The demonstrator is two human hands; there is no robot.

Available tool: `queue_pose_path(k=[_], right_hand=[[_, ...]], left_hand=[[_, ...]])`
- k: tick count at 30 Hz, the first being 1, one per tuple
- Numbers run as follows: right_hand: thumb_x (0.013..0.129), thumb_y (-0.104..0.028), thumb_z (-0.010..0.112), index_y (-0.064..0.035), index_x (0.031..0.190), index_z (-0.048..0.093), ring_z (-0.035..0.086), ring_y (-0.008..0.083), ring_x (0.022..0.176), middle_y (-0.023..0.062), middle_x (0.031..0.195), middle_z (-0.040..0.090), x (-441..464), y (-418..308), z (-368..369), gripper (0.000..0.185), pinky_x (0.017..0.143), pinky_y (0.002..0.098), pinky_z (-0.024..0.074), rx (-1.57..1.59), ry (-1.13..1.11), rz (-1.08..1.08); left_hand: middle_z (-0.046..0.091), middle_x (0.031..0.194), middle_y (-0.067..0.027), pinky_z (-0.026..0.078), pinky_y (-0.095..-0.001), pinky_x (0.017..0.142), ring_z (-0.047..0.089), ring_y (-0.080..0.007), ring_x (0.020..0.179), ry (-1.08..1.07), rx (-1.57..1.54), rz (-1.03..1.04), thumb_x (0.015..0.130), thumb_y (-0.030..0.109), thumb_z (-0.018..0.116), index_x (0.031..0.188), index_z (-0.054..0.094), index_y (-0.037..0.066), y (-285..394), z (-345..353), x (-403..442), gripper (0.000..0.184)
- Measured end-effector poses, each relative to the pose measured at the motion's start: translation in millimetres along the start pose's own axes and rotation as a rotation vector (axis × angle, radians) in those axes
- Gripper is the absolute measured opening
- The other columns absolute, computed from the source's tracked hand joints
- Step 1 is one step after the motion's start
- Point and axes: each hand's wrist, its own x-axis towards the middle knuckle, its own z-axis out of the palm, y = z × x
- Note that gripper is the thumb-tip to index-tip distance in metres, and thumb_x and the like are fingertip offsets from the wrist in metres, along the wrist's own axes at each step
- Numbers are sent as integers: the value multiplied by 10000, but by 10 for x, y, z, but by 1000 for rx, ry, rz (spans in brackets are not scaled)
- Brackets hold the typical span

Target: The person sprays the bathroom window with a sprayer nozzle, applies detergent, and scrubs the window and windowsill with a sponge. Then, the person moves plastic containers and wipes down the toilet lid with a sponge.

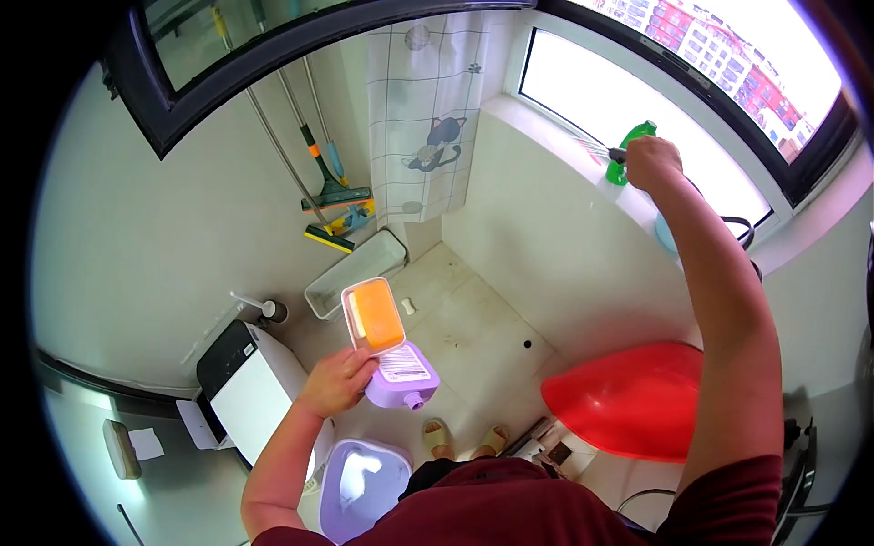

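Note:
My left hand [339, 380] is wrapped round the near edge of a soap dish [401, 339] that holds an orange bar of soap [377, 314]. Against or just below the dish is a purple plastic container [401, 387] with a ridged top and a short spout; whether my fingers hold it too is unclear. At the upper right, my right hand [654, 164] is closed at a green bottle [617, 173] on the window sill, beside a dark object [617, 156]. What its fingers grip is hidden.
A purple basin [330, 496] stands on the floor at the lower left, near a white bin [250, 382]. A red basin [628, 400] is at the right. Mops [337, 197] lean in the corner above a long white tub [350, 282]. A curtain [423, 100] hangs behind.

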Motion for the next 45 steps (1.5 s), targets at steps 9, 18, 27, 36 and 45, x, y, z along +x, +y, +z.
queue_pose_path(k=[9, 18, 27, 36, 45], right_hand=[[781, -127, 575, -85, 925, 688, 653, 228, 870, 90, 931, 672, -292, 305, 224, 188, 698, 341, 536, -45, -47, 14], [762, -108, 552, -76, 903, 685, 646, 237, 874, 107, 929, 671, -359, 413, 284, 196, 695, 334, 531, -41, -57, 35], [796, -121, 557, -61, 913, 688, 663, 253, 839, 101, 914, 676, -110, 87, 49, 187, 662, 346, 539, 121, 98, 37], [790, -123, 551, -76, 901, 689, 664, 250, 818, 99, 891, 680, 53, -204, -21, 183, 665, 341, 533, 161, 149, -40], [840, -290, 552, -63, 936, 670, 644, 294, 881, 136, 944, 663, -256, -232, 298, 273, 715, 373, 519, 497, 120, 57]], left_hand=[[519, 974, -70, 480, -359, 595, 547, -254, 764, 45, -23, 66, 581, 71, 659, 962, 573, 40, 54, 1, 72, 392], [516, 940, -72, 475, -356, 584, 545, -243, 745, 35, -20, 97, 617, 78, 638, 945, 576, 36, 171, -69, 76, 337], [530, 925, -72, 474, -346, 550, 552, -239, 707, 103, 2, 139, 623, 65, 643, 927, 588, 33, 238, -140, 65, 310], [525, 948, -63, 479, -334, 552, 552, -212, 733, 76, 35, 90, 660, 84, 632, 952, 595, 34, 342, -154, -76, 299], [532, 906, -69, 465, -345, 548, 548, -243, 693, 90, 17, 85, 577, 60, 651, 916, 591, 50, 401, -210, -1, 345]])
